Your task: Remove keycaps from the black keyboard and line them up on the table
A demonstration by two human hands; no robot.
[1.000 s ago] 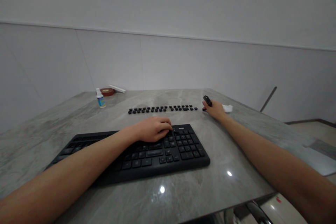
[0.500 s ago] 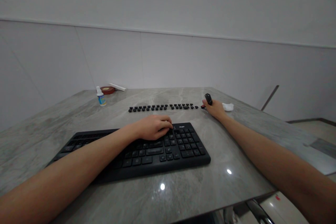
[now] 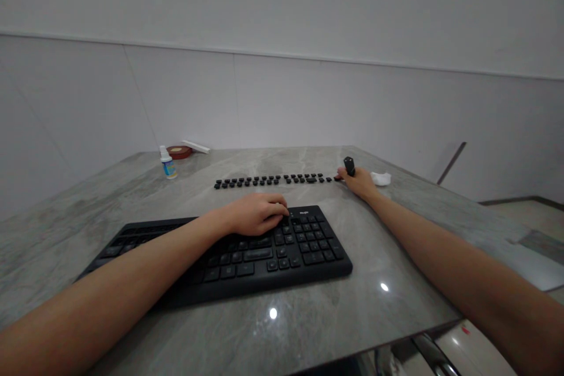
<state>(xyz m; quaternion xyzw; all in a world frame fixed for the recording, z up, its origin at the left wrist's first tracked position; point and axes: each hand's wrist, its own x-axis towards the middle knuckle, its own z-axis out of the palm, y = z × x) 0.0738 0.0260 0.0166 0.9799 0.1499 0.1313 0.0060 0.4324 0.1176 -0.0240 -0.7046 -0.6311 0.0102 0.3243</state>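
A black keyboard (image 3: pixel 308 255) lies on the marbled grey table, with some of its keys removed. My left hand (image 3: pixel 259 214) rests palm down over its back edge, fingers bent and closed against it. Beyond the keyboard, black keycaps (image 3: pixel 247 182) stand in two rows. My right hand (image 3: pixel 359 181) is at the right end of these rows, closed around a black-handled tool (image 3: pixel 349 165) whose handle points up. Its working end is hidden by the fingers. A dark keycap (image 3: pixel 337 178) sits right by the fingertips.
A crumpled white thing (image 3: pixel 380 178) lies just right of my right hand. At the back left are a small white spray bottle (image 3: pixel 168 164) with a blue label, a reddish-brown round object (image 3: pixel 180 153) and a white strip (image 3: pixel 196 146). A wall borders the table's far side.
The right fingertips have shifted slightly at the end of the keycap row; a red bit seen beside them earlier no longer shows clearly. The left hand stays on the keyboard.
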